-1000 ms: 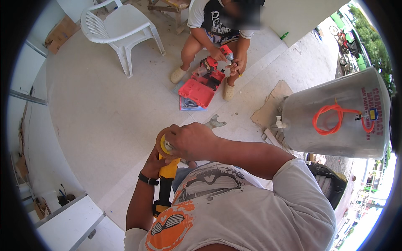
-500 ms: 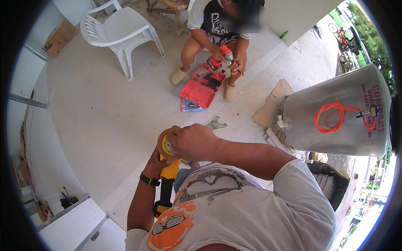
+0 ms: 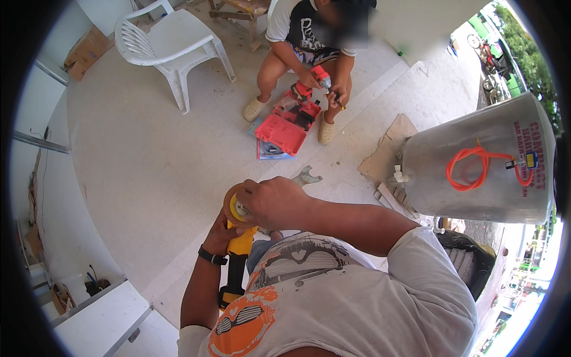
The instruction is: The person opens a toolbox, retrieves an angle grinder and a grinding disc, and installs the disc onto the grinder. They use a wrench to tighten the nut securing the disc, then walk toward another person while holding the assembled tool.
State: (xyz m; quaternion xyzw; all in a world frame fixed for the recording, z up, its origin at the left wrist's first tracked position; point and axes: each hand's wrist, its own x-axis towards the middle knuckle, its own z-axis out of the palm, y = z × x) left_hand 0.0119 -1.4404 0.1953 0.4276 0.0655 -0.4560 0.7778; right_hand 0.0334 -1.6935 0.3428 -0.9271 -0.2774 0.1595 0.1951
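Observation:
A yellow and black angle grinder [image 3: 236,268] is held upright in front of my shirt, its brown disc [image 3: 229,199] on top. My left hand [image 3: 220,239] is closed around the grinder's yellow neck, just under the disc. From the right, my right hand [image 3: 278,203] reaches over with curled fingers closed on the disc near its yellow and silver centre. The fingertips partly cover that centre, so any small part between them is hidden. A grey forked metal piece [image 3: 307,176] lies on the floor just beyond my right hand.
Ahead, a seated person [image 3: 306,35] holds a red power tool [image 3: 322,76] above an open red case [image 3: 282,132]. A white plastic chair [image 3: 172,38] stands far left. At right are a large metal tank [image 3: 440,172] with an orange hose [image 3: 470,172] and flattened cardboard [image 3: 386,146].
My hands and the grinder stay almost where they were. The seated person's hands have shifted slightly around the red power tool.

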